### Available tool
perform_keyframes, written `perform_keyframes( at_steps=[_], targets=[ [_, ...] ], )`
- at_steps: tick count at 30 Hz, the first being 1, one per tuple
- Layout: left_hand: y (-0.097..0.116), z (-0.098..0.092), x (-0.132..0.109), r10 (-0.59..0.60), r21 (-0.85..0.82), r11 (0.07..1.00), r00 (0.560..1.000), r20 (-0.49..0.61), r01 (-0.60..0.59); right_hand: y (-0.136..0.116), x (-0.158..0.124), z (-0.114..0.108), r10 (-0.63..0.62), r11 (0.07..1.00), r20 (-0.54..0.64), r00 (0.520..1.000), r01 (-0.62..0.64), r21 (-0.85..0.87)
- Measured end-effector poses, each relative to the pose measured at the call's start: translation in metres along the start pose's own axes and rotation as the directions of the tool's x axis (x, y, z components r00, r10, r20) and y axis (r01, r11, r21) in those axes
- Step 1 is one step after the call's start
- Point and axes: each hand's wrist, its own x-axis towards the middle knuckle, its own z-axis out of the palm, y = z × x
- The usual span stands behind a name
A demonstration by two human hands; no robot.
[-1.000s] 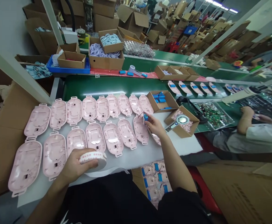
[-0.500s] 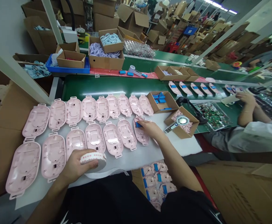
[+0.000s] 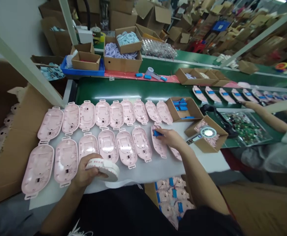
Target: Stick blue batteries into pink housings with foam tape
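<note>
My left hand [image 3: 85,173] is closed around a roll of white double-sided tape [image 3: 112,168] with red print, held over the front row of pink plastic shells. A loose white strip [image 3: 122,184] hangs below the roll near the table's front edge. With its fingertips, my right hand [image 3: 173,138] grips a blue battery pack [image 3: 156,133] at the upper end of a pink shell [image 3: 160,148]. The fingers hide part of the battery. Another shell [image 3: 175,153] lies partly under my right forearm. The other shells, such as this one [image 3: 126,147], lie open side up in two rows.
A carton of blue batteries [image 3: 182,106] stands behind my right hand. Beside it, a handheld fan [image 3: 206,132] rests on a box of small pink parts [image 3: 213,142]. Shells with batteries [image 3: 212,94] line the green belt. A co-worker's hand [image 3: 253,106] is at the right.
The view has swung, so things sit further right. The tape roll has tilted and shows its hole. My right hand stays on the battery. The co-worker's hand has reached the belt shells.
</note>
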Motion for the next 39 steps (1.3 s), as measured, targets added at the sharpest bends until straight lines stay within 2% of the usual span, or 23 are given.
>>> perform_keyframes(
  at_steps=[1,3,5,6,8,10,13,15,16,18,19,20,21,23,25,27,28,30,33,34,36,37,39],
  targets=[
    [0.000,-0.002,0.000,0.000,-0.013,1.000,1.000,-0.010,0.000,0.000,-0.001,-0.007,-0.028,0.998,-0.094,0.995,0.033,0.051],
    [0.001,-0.003,0.000,-0.020,-0.055,0.998,0.998,-0.054,0.017,-0.003,0.011,-0.023,-0.077,0.986,-0.292,0.953,0.117,0.122],
    [0.003,-0.003,0.001,-0.070,-0.108,0.993,0.987,-0.143,0.055,-0.011,0.045,-0.042,-0.132,0.973,-0.397,0.908,0.195,0.121],
    [0.005,-0.002,0.001,-0.098,-0.129,0.989,0.977,-0.192,0.074,-0.019,0.071,-0.051,-0.158,0.973,-0.397,0.904,0.212,0.096],
    [0.008,-0.001,0.002,-0.136,-0.153,0.983,0.953,-0.271,0.097,-0.038,0.132,-0.069,-0.177,0.983,-0.302,0.937,0.185,-0.003],
    [0.009,-0.004,0.000,-0.133,-0.165,0.983,0.941,-0.310,0.084,-0.059,0.197,-0.083,-0.145,0.984,-0.163,0.976,0.125,-0.125],
    [0.007,-0.016,-0.004,-0.102,-0.179,0.983,0.925,-0.366,0.038,-0.088,0.275,-0.086,-0.121,0.972,-0.041,0.992,0.110,-0.206],
    [0.005,-0.026,-0.006,-0.033,-0.159,0.987,0.914,-0.404,-0.035,-0.104,0.304,-0.077,-0.124,0.969,0.004,0.992,0.121,-0.214],
    [0.005,-0.029,-0.006,0.039,-0.141,0.985,0.915,-0.400,-0.103,-0.111,0.312,-0.070,-0.121,0.969,0.023,0.992,0.123,-0.216],
    [0.006,-0.035,-0.006,0.238,-0.106,0.954,0.925,-0.297,-0.280,-0.121,0.318,-0.055,-0.113,0.971,0.040,0.993,0.118,-0.208],
    [0.006,-0.038,-0.005,0.341,-0.097,0.926,0.917,-0.204,-0.366,-0.124,0.317,-0.048,-0.110,0.973,0.039,0.993,0.116,-0.198],
    [0.006,-0.042,-0.005,0.405,-0.092,0.906,0.910,-0.091,-0.413,-0.125,0.314,-0.042,-0.107,0.976,0.034,0.994,0.112,-0.187],
    [0.005,-0.048,-0.004,0.423,-0.081,0.902,0.905,-0.037,-0.425,-0.123,0.308,-0.037,-0.113,0.979,0.011,0.993,0.114,-0.171],
    [0.000,-0.062,-0.006,0.384,-0.045,0.923,0.923,0.034,-0.382,-0.113,0.284,-0.031,-0.166,0.982,-0.102,0.981,0.155,-0.110],
    [-0.007,-0.074,-0.012,0.326,-0.028,0.945,0.943,0.074,-0.325,-0.092,0.235,-0.028,-0.217,0.975,-0.260,0.941,0.220,-0.017],
    [-0.015,-0.081,-0.020,0.304,-0.051,0.953,0.944,0.129,-0.300,-0.064,0.163,-0.025,-0.182,0.973,-0.365,0.913,0.221,0.068],
    [-0.018,-0.083,-0.024,0.305,-0.073,0.952,0.939,0.158,-0.297,-0.048,0.122,-0.021,-0.131,0.980,-0.389,0.912,0.178,0.086],
    [-0.021,-0.082,-0.030,0.330,-0.134,0.942,0.922,0.203,-0.307,-0.018,0.040,-0.005,0.026,0.992,-0.490,0.871,0.038,0.119],
    [-0.021,-0.078,-0.032,0.384,-0.219,0.915,0.899,0.213,-0.339,0.020,-0.057,0.039,0.164,0.986,-0.533,0.830,-0.156,0.060],
    [-0.020,-0.078,-0.030,0.396,-0.243,0.907,0.891,0.222,-0.343,0.030,-0.077,0.056,0.211,0.972,-0.543,0.813,-0.234,0.027],
    [-0.019,-0.078,-0.021,0.398,-0.275,0.904,0.877,0.270,-0.326,0.046,-0.100,0.086,0.349,0.914,-0.504,0.790,-0.405,-0.001],
    [-0.019,-0.079,-0.014,0.393,-0.284,0.907,0.868,0.303,-0.312,0.053,-0.106,0.097,0.400,0.892,-0.487,0.777,-0.453,0.009],
    [-0.022,-0.083,-0.001,0.384,-0.291,0.913,0.847,0.369,-0.287,0.064,-0.112,0.107,0.433,0.887,-0.486,0.759,-0.456,0.079]
  ],
)
